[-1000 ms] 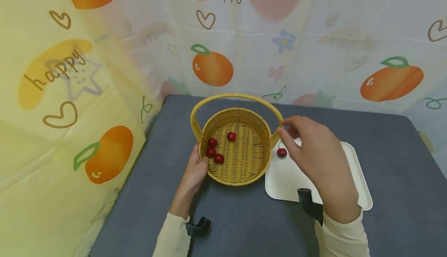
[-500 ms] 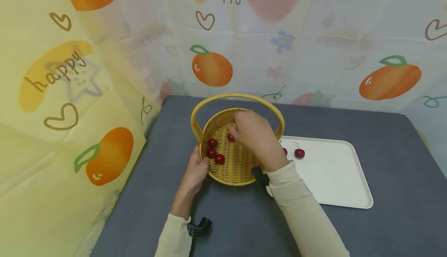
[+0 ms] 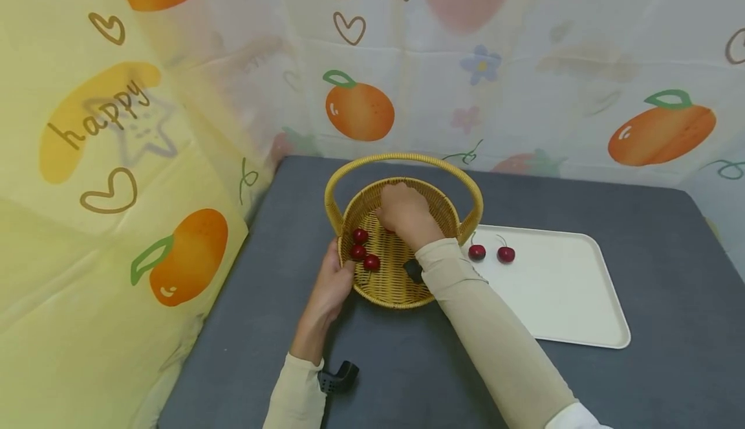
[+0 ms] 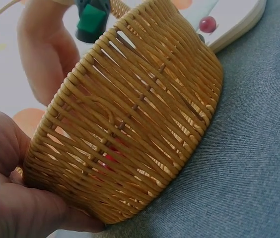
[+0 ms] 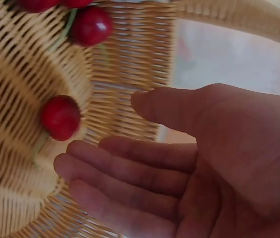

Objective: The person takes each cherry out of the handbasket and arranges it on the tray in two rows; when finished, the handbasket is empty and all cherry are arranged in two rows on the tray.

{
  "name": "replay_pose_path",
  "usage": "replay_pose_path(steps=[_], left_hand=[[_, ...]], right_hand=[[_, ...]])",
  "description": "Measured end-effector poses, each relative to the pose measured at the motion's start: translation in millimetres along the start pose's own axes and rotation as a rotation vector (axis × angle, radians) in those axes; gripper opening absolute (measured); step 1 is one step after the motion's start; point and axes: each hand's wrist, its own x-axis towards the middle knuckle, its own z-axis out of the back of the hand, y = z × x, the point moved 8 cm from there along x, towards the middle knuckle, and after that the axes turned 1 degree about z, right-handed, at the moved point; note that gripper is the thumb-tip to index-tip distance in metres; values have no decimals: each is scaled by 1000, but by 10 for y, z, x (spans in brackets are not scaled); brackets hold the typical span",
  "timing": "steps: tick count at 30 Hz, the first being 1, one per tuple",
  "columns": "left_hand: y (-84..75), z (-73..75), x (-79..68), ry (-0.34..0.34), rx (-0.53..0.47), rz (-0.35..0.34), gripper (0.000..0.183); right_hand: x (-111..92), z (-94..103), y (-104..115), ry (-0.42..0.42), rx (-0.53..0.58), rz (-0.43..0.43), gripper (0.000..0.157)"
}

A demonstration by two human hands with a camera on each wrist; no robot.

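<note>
A yellow wicker basket (image 3: 396,296) with a tall arched handle stands on the table. My left hand (image 3: 333,286) grips its left side, thumb at the rim and fingers outside; the left wrist view shows this hand (image 4: 16,183) against the woven wall. Inside the basket, my right hand (image 3: 405,212) reaches down near the far wall. In the right wrist view its fingers are extended and hold nothing, close to a single red cherry (image 5: 60,118). Several other cherries, one of them this cherry (image 3: 371,263), lie at the basket's left side.
A white rectangular tray (image 3: 573,293) lies right of the basket. Two stemmed cherries are near its far left corner, a left cherry (image 3: 477,252) and a right cherry (image 3: 506,254). A grey cloth (image 3: 244,325) covers the table, and a printed curtain hangs behind.
My right hand has moved left from beside the handle above the tray into the basket, bringing both tray cherries into sight. My left hand keeps its grip on the basket.
</note>
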Motion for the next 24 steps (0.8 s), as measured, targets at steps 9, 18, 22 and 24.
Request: replay_pose_path(steps=[9, 18, 22, 24], left_hand=[[-21, -1, 0, -14, 6, 10, 63], [-30, 9, -4, -17, 4, 16, 62], [-25, 11, -8, -9, -2, 9, 63], [-16, 20, -13, -9, 0, 9, 63]], right_hand=[[85, -103, -21, -27, -24, -26, 16], [114, -210, 2, -4, -57, -20, 20], [111, -241, 40, 12, -70, -23, 19], [104, -257, 62, 21, -75, -21, 18]])
